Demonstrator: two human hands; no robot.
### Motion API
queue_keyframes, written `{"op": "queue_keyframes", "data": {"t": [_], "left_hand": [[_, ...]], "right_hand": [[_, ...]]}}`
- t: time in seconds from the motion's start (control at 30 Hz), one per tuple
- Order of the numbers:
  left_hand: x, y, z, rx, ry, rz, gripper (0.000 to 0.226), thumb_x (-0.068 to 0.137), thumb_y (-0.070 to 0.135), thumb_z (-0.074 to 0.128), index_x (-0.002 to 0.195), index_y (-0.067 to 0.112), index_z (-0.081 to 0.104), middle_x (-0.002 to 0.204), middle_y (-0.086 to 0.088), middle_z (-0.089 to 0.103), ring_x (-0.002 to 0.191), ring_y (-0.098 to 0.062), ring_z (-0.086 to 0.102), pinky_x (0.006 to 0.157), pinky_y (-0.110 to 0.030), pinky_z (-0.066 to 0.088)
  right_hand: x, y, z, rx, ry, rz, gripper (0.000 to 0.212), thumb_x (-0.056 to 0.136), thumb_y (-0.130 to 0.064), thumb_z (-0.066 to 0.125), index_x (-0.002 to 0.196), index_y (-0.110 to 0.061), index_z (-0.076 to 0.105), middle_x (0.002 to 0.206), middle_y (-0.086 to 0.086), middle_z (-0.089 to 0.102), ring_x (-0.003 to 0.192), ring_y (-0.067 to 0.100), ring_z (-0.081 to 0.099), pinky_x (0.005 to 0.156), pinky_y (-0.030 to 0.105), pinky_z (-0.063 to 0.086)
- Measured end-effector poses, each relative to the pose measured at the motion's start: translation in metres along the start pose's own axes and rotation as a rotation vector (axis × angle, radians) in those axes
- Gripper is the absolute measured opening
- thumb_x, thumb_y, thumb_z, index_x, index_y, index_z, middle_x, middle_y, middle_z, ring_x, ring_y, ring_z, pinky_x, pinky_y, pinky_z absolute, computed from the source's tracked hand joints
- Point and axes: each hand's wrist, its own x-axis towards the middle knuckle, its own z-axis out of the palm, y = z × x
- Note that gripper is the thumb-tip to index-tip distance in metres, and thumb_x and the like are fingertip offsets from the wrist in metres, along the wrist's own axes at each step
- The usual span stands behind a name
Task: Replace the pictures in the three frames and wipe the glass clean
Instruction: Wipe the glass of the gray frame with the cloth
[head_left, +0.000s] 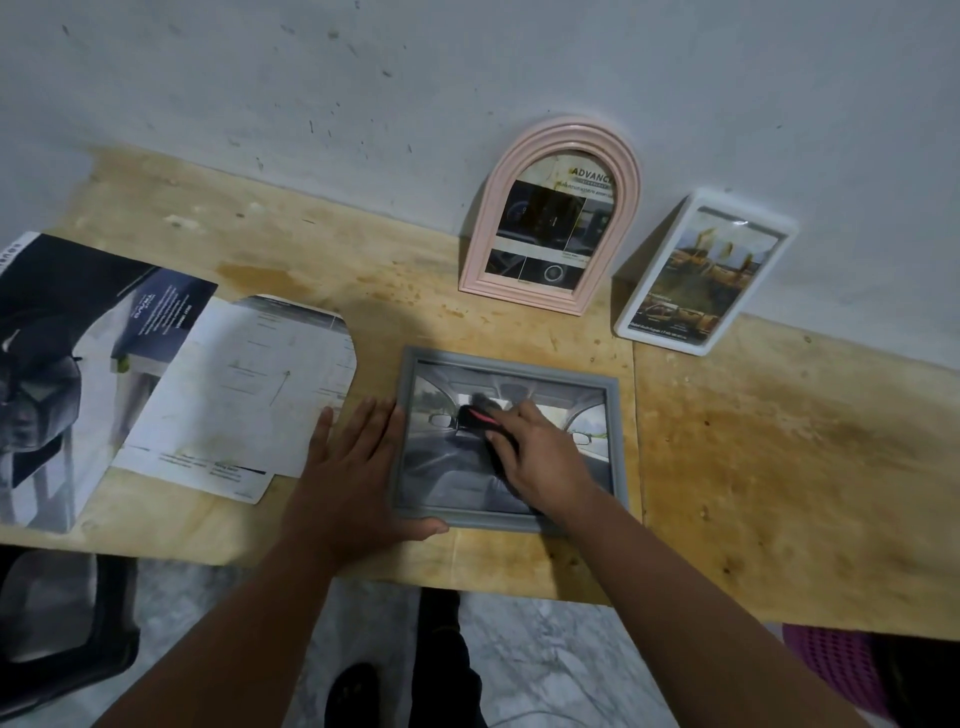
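A grey rectangular frame (613, 441) lies flat on the wooden table (779, 467), holding a picture of a car interior. My right hand (535, 457) grips a dark cloth with a red edge (480, 415) and presses it on the frame's glass. My left hand (358, 467) lies flat with straight fingers along the frame's left side, its thumb at the bottom edge. A pink arched frame (550, 218) and a white rectangular frame (701, 270) lean against the wall, each with a picture inside.
Cut brochure pages (249, 395) and a dark car brochure (62, 364) lie on the table's left. A black chair (67, 639) stands at the lower left and a purple basket (841, 675) at the lower right, below the table's edge.
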Motion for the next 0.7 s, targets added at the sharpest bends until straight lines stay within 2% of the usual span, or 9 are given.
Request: {"op": "queue_keyframes", "data": {"t": [0.17, 0.23, 0.3, 0.33, 0.37, 0.43, 0.5, 0.57, 0.7], "left_hand": [[0.000, 0.000, 0.001, -0.008, 0.011, 0.007, 0.142, 0.062, 0.107, 0.033, 0.160, 0.004, 0.026, 0.169, -0.013, 0.024, 0.158, -0.029, 0.016, 0.123, -0.065, 0.015], [0.001, 0.001, 0.001, -0.012, 0.006, 0.010, 0.142, 0.063, 0.107, 0.032, 0.160, 0.004, 0.026, 0.169, -0.013, 0.023, 0.158, -0.029, 0.015, 0.123, -0.065, 0.015], [0.001, 0.001, 0.000, -0.010, -0.005, 0.001, 0.143, 0.062, 0.107, 0.032, 0.161, 0.005, 0.023, 0.170, -0.011, 0.019, 0.159, -0.028, 0.011, 0.124, -0.064, 0.014], [0.001, 0.001, 0.000, -0.010, -0.009, -0.005, 0.143, 0.061, 0.108, 0.032, 0.162, 0.006, 0.021, 0.171, -0.010, 0.017, 0.159, -0.027, 0.009, 0.124, -0.064, 0.013], [0.001, 0.001, -0.001, -0.011, -0.009, -0.009, 0.143, 0.061, 0.108, 0.032, 0.163, 0.008, 0.019, 0.171, -0.009, 0.016, 0.160, -0.026, 0.008, 0.124, -0.063, 0.012], [0.001, 0.001, -0.002, -0.014, -0.008, -0.014, 0.143, 0.061, 0.108, 0.033, 0.164, 0.010, 0.016, 0.172, -0.007, 0.014, 0.160, -0.024, 0.005, 0.125, -0.062, 0.011], [0.001, 0.002, -0.002, -0.015, -0.004, -0.015, 0.143, 0.061, 0.108, 0.033, 0.164, 0.011, 0.015, 0.172, -0.006, 0.013, 0.160, -0.023, 0.005, 0.125, -0.062, 0.010], [0.001, 0.002, -0.002, -0.014, -0.001, -0.018, 0.143, 0.061, 0.108, 0.032, 0.164, 0.011, 0.014, 0.172, -0.006, 0.013, 0.160, -0.023, 0.004, 0.125, -0.061, 0.009], [0.002, 0.002, -0.001, 0.001, -0.007, -0.025, 0.143, 0.061, 0.109, 0.029, 0.164, 0.012, 0.010, 0.173, -0.006, 0.010, 0.160, -0.022, 0.000, 0.126, -0.060, 0.005]], "right_hand": [[-0.035, -0.007, -0.001, -0.031, -0.170, -0.103, 0.043, 0.105, -0.041, 0.043, 0.145, -0.031, 0.054, 0.122, -0.003, 0.057, 0.097, 0.023, 0.065, 0.073, 0.039, 0.056], [-0.042, -0.010, -0.007, 0.004, -0.257, -0.133, 0.041, 0.105, -0.040, 0.046, 0.145, -0.033, 0.056, 0.127, -0.005, 0.059, 0.100, 0.015, 0.065, 0.079, 0.033, 0.056], [-0.035, -0.008, -0.021, 0.172, -0.420, -0.049, 0.035, 0.105, -0.036, 0.053, 0.139, -0.034, 0.062, 0.121, -0.006, 0.067, 0.085, 0.006, 0.066, 0.074, 0.026, 0.056], [-0.027, -0.006, -0.030, 0.279, -0.468, 0.015, 0.032, 0.104, -0.035, 0.057, 0.135, -0.036, 0.065, 0.115, -0.006, 0.072, 0.080, 0.007, 0.069, 0.072, 0.027, 0.058], [-0.016, 0.000, -0.036, 0.367, -0.430, 0.088, 0.031, 0.103, -0.033, 0.059, 0.132, -0.037, 0.067, 0.110, -0.004, 0.075, 0.081, 0.012, 0.072, 0.074, 0.032, 0.061], [0.008, 0.013, -0.046, 0.425, -0.195, 0.204, 0.030, 0.103, -0.029, 0.059, 0.131, -0.033, 0.069, 0.107, 0.000, 0.075, 0.085, 0.020, 0.073, 0.073, 0.038, 0.061], [0.025, 0.025, -0.047, 0.238, -0.010, 0.193, 0.031, 0.103, -0.030, 0.057, 0.132, -0.026, 0.068, 0.107, 0.000, 0.067, 0.089, 0.020, 0.067, 0.076, 0.038, 0.054], [0.029, 0.029, -0.036, 0.044, -0.003, 0.108, 0.034, 0.103, -0.030, 0.055, 0.134, -0.020, 0.066, 0.107, 0.004, 0.061, 0.093, 0.026, 0.062, 0.077, 0.039, 0.051], [0.012, 0.021, -0.019, 0.016, -0.042, 0.051, 0.036, 0.104, -0.026, 0.053, 0.137, -0.016, 0.063, 0.106, 0.007, 0.058, 0.092, 0.032, 0.062, 0.073, 0.040, 0.051]]}}
